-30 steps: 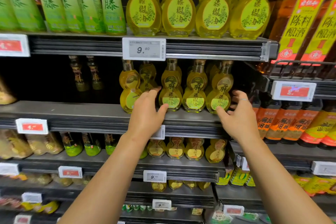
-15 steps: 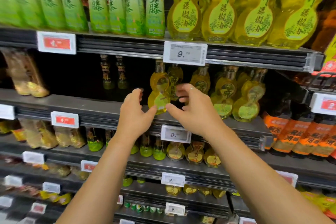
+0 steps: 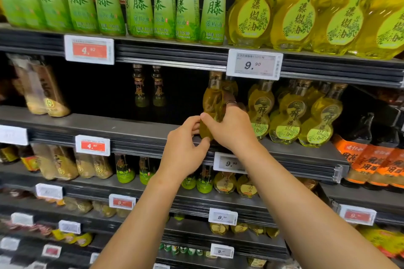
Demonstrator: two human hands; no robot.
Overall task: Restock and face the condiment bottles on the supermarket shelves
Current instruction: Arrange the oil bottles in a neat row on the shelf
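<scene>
Gourd-shaped oil bottle (image 3: pixel 211 105) sits at the front edge of the 2nd shelf (image 3: pixel 131 129) from the top, leftmost of its row, label turned away from camera so only clear yellow oil shows. Right hand (image 3: pixel 231 126) wraps it from the right side: thumb across the front of the lower bulb, fingers curled behind the waist, ring visible on 1 finger. Left hand (image 3: pixel 185 148) pinches the bottom-left of the same bottle, thumb near the base, fingertips on the lower bulb. Both hands clamped on it, bottle roughly upright, base at or just above the shelf lip; cannot tell if it's fully resting.

Just right of it: 3 matching bottles (image 3: pixel 286 120) with green labels facing front, more behind them. Left of it the shelf is dark, with 2 slim bottles (image 3: pixel 148 87) set far back, and brown-capped jars (image 3: pixel 46 94) at the far left.

Price tag 9.90 (image 3: pixel 254 64) hangs on the rail directly above the held bottle; another 9.90 tag (image 3: pixel 228 162) on the rail below the hands. Red 4.90 tag (image 3: pixel 89 49) sits further left on the upper rail.

Top shelf: green-label tall bottles (image 3: pixel 140 4) on the left, large gourd bottles (image 3: pixel 306 6) on the right. Orange-label bottles (image 3: pixel 371 164) at far right, 1 shelf level down.
</scene>
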